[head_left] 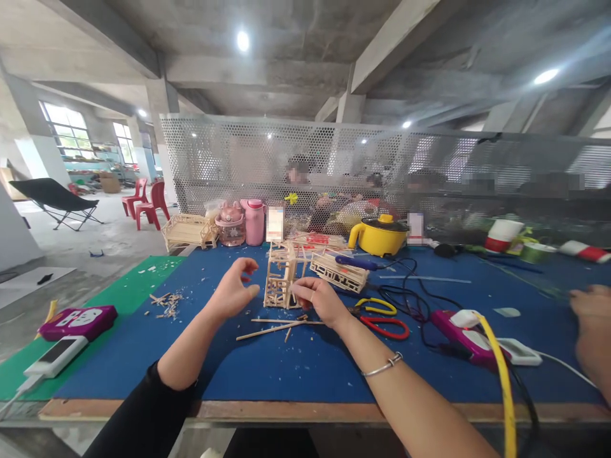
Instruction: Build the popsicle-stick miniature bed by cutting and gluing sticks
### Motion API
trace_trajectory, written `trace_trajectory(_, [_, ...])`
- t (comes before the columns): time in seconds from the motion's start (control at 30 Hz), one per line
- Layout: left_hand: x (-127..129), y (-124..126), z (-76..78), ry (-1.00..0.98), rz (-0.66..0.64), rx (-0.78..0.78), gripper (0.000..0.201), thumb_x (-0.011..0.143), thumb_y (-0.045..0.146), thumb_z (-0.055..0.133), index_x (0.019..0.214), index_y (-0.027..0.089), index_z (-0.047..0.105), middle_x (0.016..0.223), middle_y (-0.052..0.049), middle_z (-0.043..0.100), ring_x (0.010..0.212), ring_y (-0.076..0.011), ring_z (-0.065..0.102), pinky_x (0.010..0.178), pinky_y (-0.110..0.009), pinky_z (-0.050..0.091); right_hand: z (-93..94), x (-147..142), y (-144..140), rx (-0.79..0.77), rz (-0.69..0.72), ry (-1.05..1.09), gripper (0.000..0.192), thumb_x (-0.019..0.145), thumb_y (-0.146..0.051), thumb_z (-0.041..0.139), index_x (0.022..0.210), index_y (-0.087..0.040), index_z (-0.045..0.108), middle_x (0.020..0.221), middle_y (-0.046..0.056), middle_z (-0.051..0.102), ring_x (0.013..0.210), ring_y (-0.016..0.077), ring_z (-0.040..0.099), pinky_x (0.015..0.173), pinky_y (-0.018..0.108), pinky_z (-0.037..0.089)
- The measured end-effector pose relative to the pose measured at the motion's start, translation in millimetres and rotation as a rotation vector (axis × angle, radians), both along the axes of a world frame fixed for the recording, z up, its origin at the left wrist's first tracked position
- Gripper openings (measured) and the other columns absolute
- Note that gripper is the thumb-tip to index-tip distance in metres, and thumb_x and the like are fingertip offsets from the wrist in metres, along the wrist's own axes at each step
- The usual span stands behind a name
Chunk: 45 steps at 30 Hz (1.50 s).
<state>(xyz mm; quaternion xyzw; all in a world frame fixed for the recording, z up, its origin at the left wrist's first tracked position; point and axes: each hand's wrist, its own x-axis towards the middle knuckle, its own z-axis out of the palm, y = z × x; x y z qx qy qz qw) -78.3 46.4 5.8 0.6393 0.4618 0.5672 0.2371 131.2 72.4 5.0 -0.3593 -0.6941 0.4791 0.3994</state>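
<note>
A small stick-built wooden model (277,289) stands upright on the blue mat in front of me. My left hand (236,289) is just left of it, fingers curved and apart, holding nothing. At the model's right side, my right hand (319,299) has its fingertips pinched together; what they pinch is too small to make out. Loose wooden sticks (267,331) lie crossed before the model. Behind my right hand rests another stick-built piece (338,273), with a blue-handled tool (356,263) over its edge. Scissors (384,326) with red and yellow handles lie beside my right wrist.
Stick offcuts (167,304) lie on the left. Along the back stand a stick frame (188,230), a pink bottle (254,222) and a yellow pot (382,236), before a perforated metal screen (286,137). Purple power strips (79,322) and cables flank me. Another person's hand (592,331) is far right.
</note>
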Motion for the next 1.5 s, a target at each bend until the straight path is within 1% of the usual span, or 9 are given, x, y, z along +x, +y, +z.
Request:
trace_trajectory(0.07, [8,-11,4.1,-0.123,-0.022,0.037,0.014,0.068,0.026,0.064,0.075,0.017,0.055,0.069,0.003,0.053,0.062,-0.0099,0.049,0.059,-0.021,0.041,1.9,0,-3,-0.046,0.075,-0.013,0.03,0.069,-0.045,0.063,0.061,-0.017,0.057,0.045,-0.007,0.046,0.041,0.0066,0.038,0.044,0.021,0.032])
trace_trajectory(0.13, [24,-19,2.6,-0.169,-0.125,-0.058,0.025,0.074,0.038,0.061,0.064,0.016,0.052,0.056,0.005,0.047,0.052,-0.0083,0.043,0.051,-0.02,0.038,2.2,-1,-6,-0.075,0.129,-0.026,0.031,0.068,-0.046,0.064,0.062,-0.016,0.058,0.044,-0.007,0.046,0.041,0.0061,0.037,0.043,0.021,0.031])
trace_trajectory(0.3, [56,-24,-12.2,-0.313,-0.329,-0.333,0.042,0.069,0.048,0.067,0.094,0.015,0.06,0.064,0.002,0.06,0.051,-0.0095,0.051,0.052,-0.023,0.045,-2.7,-2,-5,-0.077,0.139,-0.056,0.031,0.071,-0.046,0.06,0.064,-0.016,0.059,0.047,-0.007,0.045,0.042,0.0055,0.035,0.043,0.02,0.03])
trace_trajectory(0.53, [52,-18,-21.0,-0.301,-0.382,-0.404,0.043,0.069,0.048,0.067,0.096,0.015,0.064,0.069,0.0,0.065,0.061,-0.0113,0.058,0.058,-0.023,0.047,-1.5,4,-16,0.011,0.023,-0.237,0.025,0.076,-0.043,0.053,0.07,-0.018,0.055,0.052,-0.005,0.05,0.045,0.0082,0.045,0.045,0.021,0.037])
trace_trajectory(0.87, [50,-12,-25.9,-0.24,-0.421,-0.454,0.042,0.081,0.06,0.043,0.069,0.02,0.043,0.04,0.006,0.05,0.032,-0.0075,0.041,0.036,-0.018,0.028,18.1,119,-5,0.391,-0.493,-0.806,0.016,0.072,-0.029,0.057,0.08,-0.018,0.066,0.078,0.007,0.067,0.076,0.0206,0.06,0.07,0.03,0.041])
trace_trajectory(1.1, [53,-17,-21.5,-0.23,-0.464,-0.444,0.04,0.079,0.06,0.047,0.079,0.02,0.043,0.058,0.003,0.06,0.042,-0.0083,0.05,0.036,-0.018,0.032,2.9,80,5,0.423,-0.429,-1.058,0.036,0.068,-0.055,0.062,0.073,-0.02,0.066,0.071,0.008,0.067,0.069,0.0247,0.062,0.058,0.03,0.038])
trace_trajectory(1.23, [52,-19,-15.2,-0.277,-0.508,-0.491,0.04,0.076,0.06,0.05,0.083,0.021,0.042,0.064,0.002,0.062,0.048,-0.01,0.055,0.038,-0.019,0.035,-0.5,66,-1,0.42,-0.404,-1.091,0.014,0.066,-0.031,0.068,0.076,-0.022,0.066,0.076,0.005,0.069,0.074,0.0227,0.064,0.059,0.027,0.038])
trace_trajectory(1.43, [49,-21,-11.7,-0.275,-0.533,-0.489,0.037,0.078,0.057,0.05,0.082,0.021,0.041,0.067,0.001,0.062,0.05,-0.0103,0.054,0.039,-0.018,0.035,11.2,72,-15,0.46,-0.606,-0.975,0.027,0.087,-0.024,0.039,0.107,-0.017,0.057,0.103,0.014,0.067,0.09,0.0244,0.063,0.072,0.032,0.042])
trace_trajectory(1.5, [49,-23,-13.1,-0.189,-0.471,-0.409,0.036,0.082,0.056,0.042,0.079,0.02,0.043,0.067,0.0,0.06,0.051,-0.0105,0.053,0.04,-0.019,0.035,17.1,74,-26,0.467,-0.708,-0.766,0.029,0.089,-0.033,0.039,0.109,-0.017,0.054,0.103,0.012,0.066,0.091,0.0229,0.062,0.074,0.032,0.043])
